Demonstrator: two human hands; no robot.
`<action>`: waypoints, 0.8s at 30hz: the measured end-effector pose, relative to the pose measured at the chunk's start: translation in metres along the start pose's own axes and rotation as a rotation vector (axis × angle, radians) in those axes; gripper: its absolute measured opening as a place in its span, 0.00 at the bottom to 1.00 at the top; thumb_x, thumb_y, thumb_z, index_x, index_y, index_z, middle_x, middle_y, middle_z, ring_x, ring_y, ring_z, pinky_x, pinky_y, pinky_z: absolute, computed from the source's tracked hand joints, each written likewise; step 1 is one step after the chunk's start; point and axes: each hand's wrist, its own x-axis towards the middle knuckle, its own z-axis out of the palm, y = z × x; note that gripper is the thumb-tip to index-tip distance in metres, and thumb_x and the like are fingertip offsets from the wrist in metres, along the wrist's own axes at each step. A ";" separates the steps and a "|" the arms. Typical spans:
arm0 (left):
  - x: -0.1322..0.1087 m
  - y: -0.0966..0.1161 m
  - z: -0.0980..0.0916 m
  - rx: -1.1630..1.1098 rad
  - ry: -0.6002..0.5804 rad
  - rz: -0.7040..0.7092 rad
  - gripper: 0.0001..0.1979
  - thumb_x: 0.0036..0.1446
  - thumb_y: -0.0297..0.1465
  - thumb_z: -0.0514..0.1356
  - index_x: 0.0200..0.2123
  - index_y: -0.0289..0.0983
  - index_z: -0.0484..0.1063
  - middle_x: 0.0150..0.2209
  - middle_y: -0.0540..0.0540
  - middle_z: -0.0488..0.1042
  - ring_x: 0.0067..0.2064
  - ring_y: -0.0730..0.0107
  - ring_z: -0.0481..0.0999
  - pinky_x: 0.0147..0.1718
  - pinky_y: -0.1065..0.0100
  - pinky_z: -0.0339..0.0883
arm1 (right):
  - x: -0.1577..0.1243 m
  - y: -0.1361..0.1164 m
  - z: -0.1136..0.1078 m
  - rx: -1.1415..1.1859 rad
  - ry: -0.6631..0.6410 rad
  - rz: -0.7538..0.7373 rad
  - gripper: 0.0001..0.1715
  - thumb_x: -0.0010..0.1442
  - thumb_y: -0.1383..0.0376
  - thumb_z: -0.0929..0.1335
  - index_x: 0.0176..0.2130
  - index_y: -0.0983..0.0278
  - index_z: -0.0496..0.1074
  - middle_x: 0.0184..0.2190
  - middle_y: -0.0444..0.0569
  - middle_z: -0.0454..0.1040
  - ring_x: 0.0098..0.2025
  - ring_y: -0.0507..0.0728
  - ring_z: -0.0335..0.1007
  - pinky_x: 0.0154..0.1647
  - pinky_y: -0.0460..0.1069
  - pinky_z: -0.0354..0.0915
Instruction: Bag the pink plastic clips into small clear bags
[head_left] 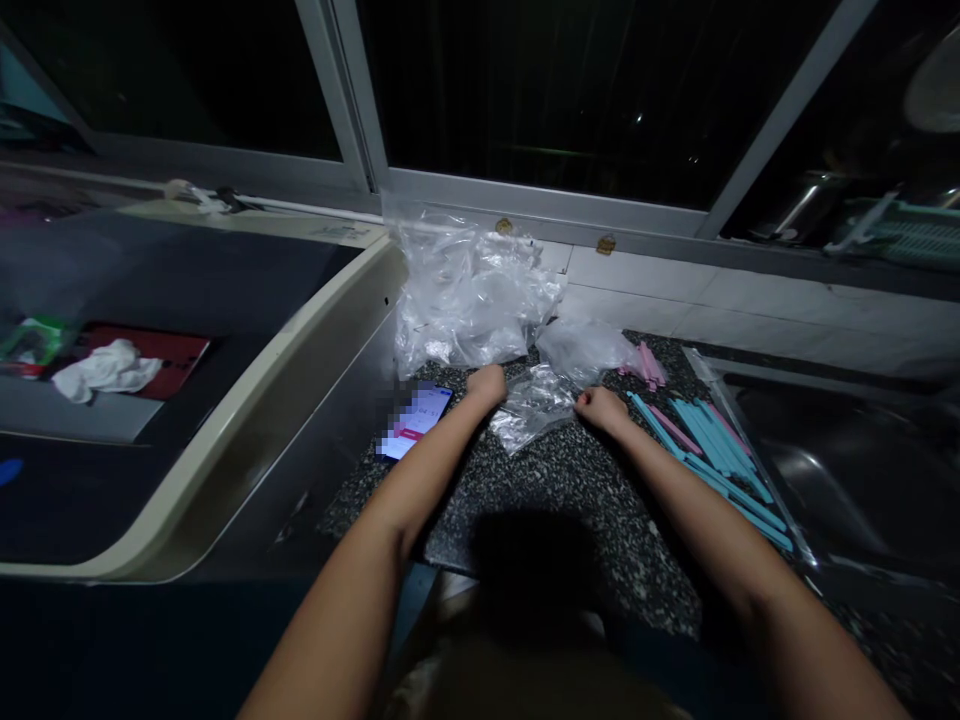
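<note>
A small clear plastic bag (531,405) lies crumpled on the speckled dark countertop (555,480), between my two hands. My left hand (487,384) is closed at the bag's left edge, its fingertips mostly hidden. At the opposite edge, my right hand (601,408) pinches the plastic between thumb and fingers. Beyond them rises a big heap of clear plastic bags (472,295), with another cloudy bag (589,348) beside it. Thin light-blue sticks (720,450) and a few pink ones lie right of my right hand. More pink sticks (651,366) poke out near the cloudy bag.
A phone (416,422) with a lit screen lies left of my left hand. A top-loading washing machine (247,400) borders the counter on the left, a white cloth (109,370) on its lid. At right is a metal sink (832,460). Windows (585,90) run behind.
</note>
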 end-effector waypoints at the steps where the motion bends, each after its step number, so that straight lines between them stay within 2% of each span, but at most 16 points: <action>1: -0.004 0.000 -0.001 0.019 -0.003 0.016 0.14 0.47 0.28 0.58 0.39 0.32 0.73 0.44 0.32 0.73 0.47 0.54 0.72 0.42 0.65 0.64 | -0.002 0.003 -0.001 0.003 0.000 -0.018 0.11 0.51 0.64 0.62 0.31 0.63 0.72 0.29 0.48 0.75 0.31 0.54 0.70 0.27 0.44 0.56; 4: -0.022 -0.003 -0.002 0.024 -0.011 0.075 0.10 0.46 0.28 0.58 0.34 0.32 0.74 0.39 0.34 0.75 0.42 0.56 0.74 0.37 0.67 0.65 | -0.010 0.014 -0.006 0.016 0.000 -0.093 0.10 0.52 0.64 0.62 0.30 0.64 0.72 0.28 0.46 0.74 0.29 0.52 0.68 0.26 0.43 0.54; 6: -0.039 -0.007 0.001 -0.022 -0.051 0.127 0.07 0.45 0.28 0.58 0.29 0.33 0.74 0.31 0.39 0.76 0.34 0.61 0.75 0.32 0.70 0.64 | -0.015 0.022 -0.010 0.025 -0.002 -0.160 0.09 0.52 0.65 0.62 0.29 0.64 0.71 0.26 0.45 0.74 0.28 0.50 0.66 0.27 0.42 0.54; 9: -0.070 -0.016 0.010 -0.189 -0.212 0.195 0.02 0.42 0.26 0.59 0.22 0.34 0.71 0.17 0.49 0.68 0.21 0.72 0.67 0.22 0.73 0.58 | -0.020 0.031 -0.011 0.026 -0.012 -0.300 0.07 0.51 0.66 0.63 0.26 0.64 0.70 0.24 0.44 0.72 0.26 0.50 0.64 0.26 0.42 0.54; 11: -0.087 -0.021 0.015 -0.243 -0.351 0.205 0.03 0.43 0.28 0.58 0.20 0.34 0.69 0.14 0.53 0.62 0.18 0.76 0.60 0.19 0.73 0.54 | -0.022 0.034 -0.009 0.025 -0.028 -0.377 0.06 0.51 0.67 0.63 0.26 0.64 0.70 0.23 0.44 0.72 0.25 0.50 0.64 0.26 0.42 0.55; 13: -0.097 -0.024 0.018 -0.222 -0.412 0.207 0.07 0.46 0.32 0.57 0.21 0.35 0.68 0.14 0.54 0.60 0.18 0.76 0.59 0.19 0.73 0.52 | -0.023 0.034 -0.006 0.031 -0.041 -0.408 0.06 0.51 0.68 0.63 0.28 0.64 0.70 0.24 0.44 0.72 0.26 0.50 0.65 0.27 0.43 0.56; 15: -0.098 -0.023 0.017 -0.160 -0.333 0.201 0.10 0.48 0.36 0.56 0.22 0.35 0.68 0.17 0.52 0.63 0.21 0.75 0.62 0.20 0.73 0.52 | -0.023 0.032 -0.005 0.020 -0.037 -0.407 0.07 0.51 0.68 0.64 0.32 0.64 0.71 0.28 0.46 0.74 0.29 0.51 0.67 0.29 0.43 0.58; 18: -0.087 -0.015 0.016 -0.078 -0.137 0.166 0.10 0.49 0.37 0.55 0.28 0.36 0.70 0.25 0.49 0.71 0.27 0.71 0.68 0.24 0.72 0.55 | -0.024 0.032 -0.005 -0.026 -0.024 -0.377 0.10 0.51 0.67 0.65 0.37 0.64 0.71 0.33 0.50 0.75 0.33 0.54 0.69 0.32 0.44 0.60; 19: -0.083 -0.011 0.016 -0.065 -0.114 0.161 0.11 0.49 0.38 0.55 0.29 0.37 0.70 0.27 0.48 0.72 0.29 0.70 0.69 0.25 0.72 0.55 | -0.024 0.032 -0.006 -0.039 -0.025 -0.371 0.10 0.51 0.67 0.65 0.37 0.64 0.71 0.34 0.50 0.75 0.34 0.54 0.69 0.33 0.45 0.60; 22: -0.075 0.001 0.021 -0.022 -0.173 0.183 0.14 0.48 0.42 0.56 0.30 0.37 0.70 0.30 0.46 0.74 0.31 0.67 0.71 0.26 0.71 0.58 | -0.026 0.036 -0.007 -0.048 -0.039 -0.385 0.10 0.51 0.68 0.65 0.36 0.64 0.72 0.34 0.50 0.75 0.35 0.55 0.70 0.36 0.46 0.62; 24: -0.075 0.006 0.026 0.036 -0.201 0.202 0.13 0.46 0.41 0.57 0.30 0.37 0.71 0.32 0.45 0.75 0.33 0.65 0.72 0.28 0.71 0.60 | -0.028 0.038 -0.007 -0.047 -0.047 -0.395 0.11 0.52 0.69 0.64 0.37 0.64 0.72 0.35 0.50 0.75 0.36 0.55 0.70 0.38 0.46 0.62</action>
